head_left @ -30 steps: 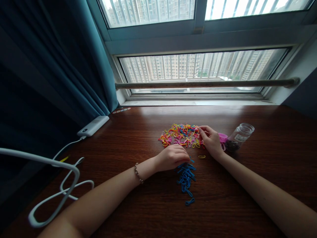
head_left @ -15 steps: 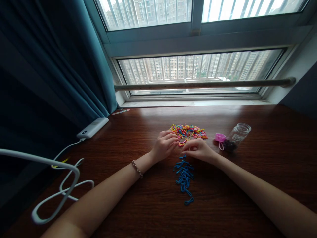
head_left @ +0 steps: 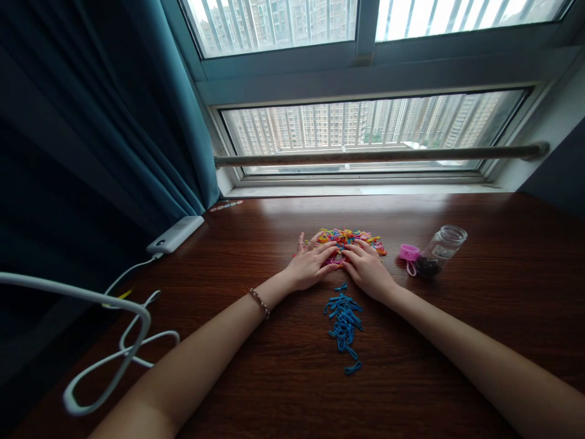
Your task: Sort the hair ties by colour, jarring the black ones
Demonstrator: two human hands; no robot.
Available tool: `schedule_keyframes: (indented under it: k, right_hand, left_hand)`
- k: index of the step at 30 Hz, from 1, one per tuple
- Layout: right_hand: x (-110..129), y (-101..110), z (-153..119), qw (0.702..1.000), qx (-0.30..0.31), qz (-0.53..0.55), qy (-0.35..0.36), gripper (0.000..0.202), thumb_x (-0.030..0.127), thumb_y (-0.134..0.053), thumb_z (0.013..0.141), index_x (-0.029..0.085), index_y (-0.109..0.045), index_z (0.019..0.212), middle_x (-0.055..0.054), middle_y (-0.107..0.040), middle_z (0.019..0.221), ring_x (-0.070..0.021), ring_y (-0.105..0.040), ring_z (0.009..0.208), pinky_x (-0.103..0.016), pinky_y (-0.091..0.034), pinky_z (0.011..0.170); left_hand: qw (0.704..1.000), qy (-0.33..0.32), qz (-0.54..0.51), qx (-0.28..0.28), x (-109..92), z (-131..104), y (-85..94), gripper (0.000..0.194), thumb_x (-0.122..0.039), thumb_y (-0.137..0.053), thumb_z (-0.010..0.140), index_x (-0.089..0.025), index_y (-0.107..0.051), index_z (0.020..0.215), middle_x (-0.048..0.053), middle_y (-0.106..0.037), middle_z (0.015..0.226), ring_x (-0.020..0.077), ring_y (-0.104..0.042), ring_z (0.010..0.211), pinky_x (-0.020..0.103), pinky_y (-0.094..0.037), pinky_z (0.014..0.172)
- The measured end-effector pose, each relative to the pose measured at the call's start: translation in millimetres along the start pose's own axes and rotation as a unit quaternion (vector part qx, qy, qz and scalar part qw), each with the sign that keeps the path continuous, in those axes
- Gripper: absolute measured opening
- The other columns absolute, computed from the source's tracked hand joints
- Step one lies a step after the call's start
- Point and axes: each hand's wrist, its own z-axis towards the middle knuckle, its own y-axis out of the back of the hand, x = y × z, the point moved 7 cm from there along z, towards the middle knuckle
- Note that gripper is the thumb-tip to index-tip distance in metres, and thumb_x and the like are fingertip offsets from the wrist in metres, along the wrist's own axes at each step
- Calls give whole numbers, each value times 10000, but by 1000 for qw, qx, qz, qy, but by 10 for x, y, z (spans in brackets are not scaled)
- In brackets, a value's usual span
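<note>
A heap of small multicoloured rubber bands (head_left: 350,236) lies on the dark wooden tabletop. My left hand (head_left: 311,265) rests at the heap's left and near side, its fingers spread over the bands. From the right, my right hand (head_left: 369,268) reaches onto the same heap with fingers stretched out and apart. Neither hand grips anything that shows. Closer to me, below the gap between the hands, is a loose pile of blue rubber bands (head_left: 343,320). Parts of the multicoloured heap are hidden under my fingers.
Right of the heap, a clear jar (head_left: 445,244) with dark contents stands beside a pink lid (head_left: 409,252) with a loop. At the left are a white power bank (head_left: 176,235), a white cable (head_left: 141,317) and a blue curtain (head_left: 183,134). A window lies behind the table.
My right hand has moved from above the blue pile forward onto the multicoloured heap, and its pinched fingers have opened. My left hand's fingers have spread out over the bands.
</note>
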Motion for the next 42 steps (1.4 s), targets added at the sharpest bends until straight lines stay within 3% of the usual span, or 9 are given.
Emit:
schedule_keyframes:
  k: [4, 9, 15, 24, 27, 32, 38, 42]
  right_hand:
    - [-32, -12, 5, 1000, -4, 18, 3, 254, 242, -434, 871, 175, -618, 1032, -84, -608, 1086, -248, -432, 1125, -444, -332, 976]
    - [-47, 108, 15, 995, -57, 87, 1, 252, 204, -413, 864, 175, -647, 953, -92, -629, 1006, -227, -517, 1028, -400, -390, 933]
    - [-120, 281, -17, 975, -123, 174, -58, 191, 201, -461, 824, 188, -651, 833, -70, -652, 897, -206, -598, 850, -329, -460, 786]
    - [-266, 268, -48, 953, -127, 238, -139, 111, 227, -530, 759, 182, -631, 772, -23, -661, 744, -170, -600, 650, -280, -458, 639]
    - [-235, 276, -40, 954, -120, 239, -134, 103, 231, -535, 759, 184, -625, 773, -19, -659, 733, -164, -598, 633, -272, -455, 624]
    - [-188, 308, -32, 958, -120, 229, -124, 103, 228, -533, 761, 185, -627, 761, -17, -658, 724, -157, -596, 627, -263, -452, 624]
    - [-202, 310, -39, 954, -124, 237, -134, 143, 255, -514, 773, 169, -628, 785, -32, -661, 742, -162, -597, 630, -262, -449, 625]
    - [-205, 309, -39, 956, -122, 227, -138, 161, 253, -490, 799, 162, -623, 795, -31, -653, 731, -161, -587, 626, -254, -436, 624]
  left_hand:
    - [1000, 6, -5, -5, -1, -16, 24, 452, -503, -345, 859, -270, -449, 1232, 47, -483, 1286, 255, -261, 1282, 589, 32, 1029]
    - [1000, 0, -18, -13, -6, -25, 41, 418, -467, -390, 854, -243, -479, 1195, 68, -508, 1229, 253, -308, 1242, 581, -20, 1038]
    - [998, 18, -52, -30, 34, -36, 62, 355, -414, -369, 874, -204, -499, 1130, 88, -533, 1162, 239, -356, 1201, 552, -101, 1040]
    - [988, 59, -94, -109, 159, -61, 145, 312, -354, -349, 889, -150, -493, 1076, 93, -571, 1031, 209, -446, 1052, 427, -293, 975]
    - [990, 65, -72, -105, 158, -53, 127, 284, -330, -348, 892, -179, -521, 1059, 83, -558, 1104, 219, -412, 1109, 446, -268, 985]
    - [994, 80, -40, -63, 159, -40, 40, 284, -310, -331, 901, -237, -527, 1093, 45, -555, 1184, 247, -338, 1209, 580, -147, 999]
    - [986, 134, -9, -104, 231, -72, 101, 265, -253, -341, 894, -222, -599, 949, 32, -600, 1111, 222, -382, 1187, 540, -123, 1030]
    - [975, 173, -22, -138, 341, -94, 121, 240, -206, -371, 873, -195, -606, 919, 47, -620, 1055, 210, -442, 1139, 500, -189, 1025]
